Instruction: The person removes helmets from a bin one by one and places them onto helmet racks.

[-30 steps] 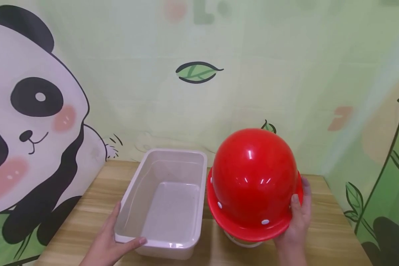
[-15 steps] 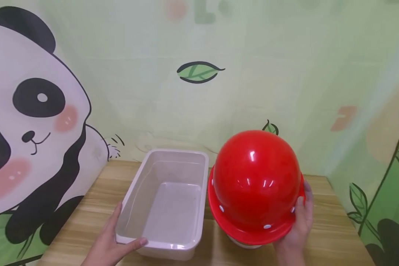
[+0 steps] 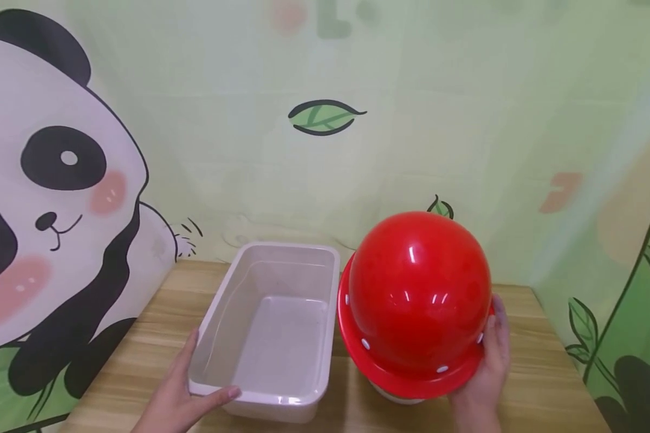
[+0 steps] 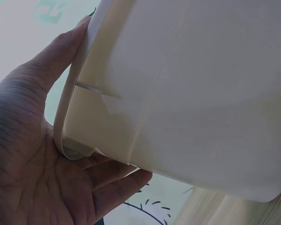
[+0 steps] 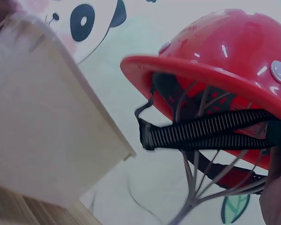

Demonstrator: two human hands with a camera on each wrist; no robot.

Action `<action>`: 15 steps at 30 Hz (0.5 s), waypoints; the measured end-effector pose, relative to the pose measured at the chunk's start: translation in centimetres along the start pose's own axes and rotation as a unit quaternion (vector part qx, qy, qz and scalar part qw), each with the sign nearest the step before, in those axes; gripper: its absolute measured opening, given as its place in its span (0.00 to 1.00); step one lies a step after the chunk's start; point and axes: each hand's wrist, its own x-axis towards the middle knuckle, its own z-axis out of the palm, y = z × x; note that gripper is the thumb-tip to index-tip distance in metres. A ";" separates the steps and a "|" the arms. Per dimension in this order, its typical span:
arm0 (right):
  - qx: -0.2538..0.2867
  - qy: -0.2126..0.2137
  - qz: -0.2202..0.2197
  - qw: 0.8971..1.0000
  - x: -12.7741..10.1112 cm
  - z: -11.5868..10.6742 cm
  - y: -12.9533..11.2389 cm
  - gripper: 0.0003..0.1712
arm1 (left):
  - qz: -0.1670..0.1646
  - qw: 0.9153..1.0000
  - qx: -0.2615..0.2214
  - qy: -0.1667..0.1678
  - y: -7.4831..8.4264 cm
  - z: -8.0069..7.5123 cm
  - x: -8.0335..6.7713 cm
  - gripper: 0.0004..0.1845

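R hand (image 3: 484,367) grips the red helmet (image 3: 418,294) by its brim, tilted, lifted just off the worktop (image 3: 541,373) beside the white bin (image 3: 273,328). L hand (image 3: 179,394) holds the bin's near corner, thumb over the rim, fingers under the lip. Risks: one-sided brim grip w/ glossy shell, so helmet may swing or slip; brim could knock the bin; helmet looks wide vs. bin opening.

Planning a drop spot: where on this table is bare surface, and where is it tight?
Bare wood shows on the wooden table right of the right hand, left of the left hand toward the panda wall, and inside the beige rectangular plastic bin. It is tight between the bin and the glossy red hard hat: only a narrow strip.
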 end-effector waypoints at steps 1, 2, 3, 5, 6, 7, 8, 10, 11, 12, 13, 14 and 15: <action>-0.005 0.000 0.004 1.000 0.0 -0.1 -0.1 0.27 | 0.000 1.000 0.001 0.000 0.0 0.0 0.0 0.68; -0.012 0.001 0.007 1.000 0.0 -0.2 -0.2 0.27 | 0.000 1.000 0.000 0.000 0.1 0.0 0.0 0.68; -0.027 0.005 0.010 1.000 0.0 -0.3 -0.3 0.27 | 0.000 1.000 0.000 -0.001 0.1 0.0 0.0 0.68; -0.053 0.011 0.014 0.998 0.0 -0.4 -0.5 0.27 | -0.003 1.000 0.000 -0.004 0.1 0.0 0.0 0.68; -0.064 0.013 0.016 0.998 0.0 -0.4 -0.7 0.27 | -0.005 1.000 0.001 -0.006 0.1 0.0 0.0 0.68; -0.077 0.013 0.016 0.997 0.0 -0.4 -0.8 0.27 | -0.005 1.000 0.001 -0.006 0.1 0.0 0.0 0.68; -0.090 0.013 0.016 0.996 0.0 -0.4 -0.9 0.28 | -0.006 1.000 0.000 -0.006 0.1 0.1 0.0 0.68; -0.120 0.010 0.013 0.993 -0.1 -0.5 -1.1 0.28 | 0.000 1.000 0.002 -0.001 0.1 0.1 -0.1 0.68; -0.133 0.010 0.012 0.991 -0.1 -0.5 -1.2 0.28 | 0.004 1.000 0.003 0.002 0.2 0.1 -0.1 0.67; -0.146 0.007 0.011 0.989 -0.1 -0.6 -1.2 0.28 | 0.006 1.000 0.005 0.004 0.2 0.1 -0.2 0.67; -0.159 0.008 0.011 0.987 -0.1 -0.7 -1.3 0.28 | 0.009 1.000 0.006 0.005 0.2 0.1 -0.2 0.67; -0.172 0.011 0.013 0.985 -0.1 -0.8 -1.3 0.28 | 0.012 1.000 0.008 0.007 0.2 0.1 -0.2 0.68; -0.186 0.014 0.015 0.982 -0.2 -0.8 -1.4 0.28 | 0.010 1.000 0.011 0.006 0.3 0.1 -0.3 0.68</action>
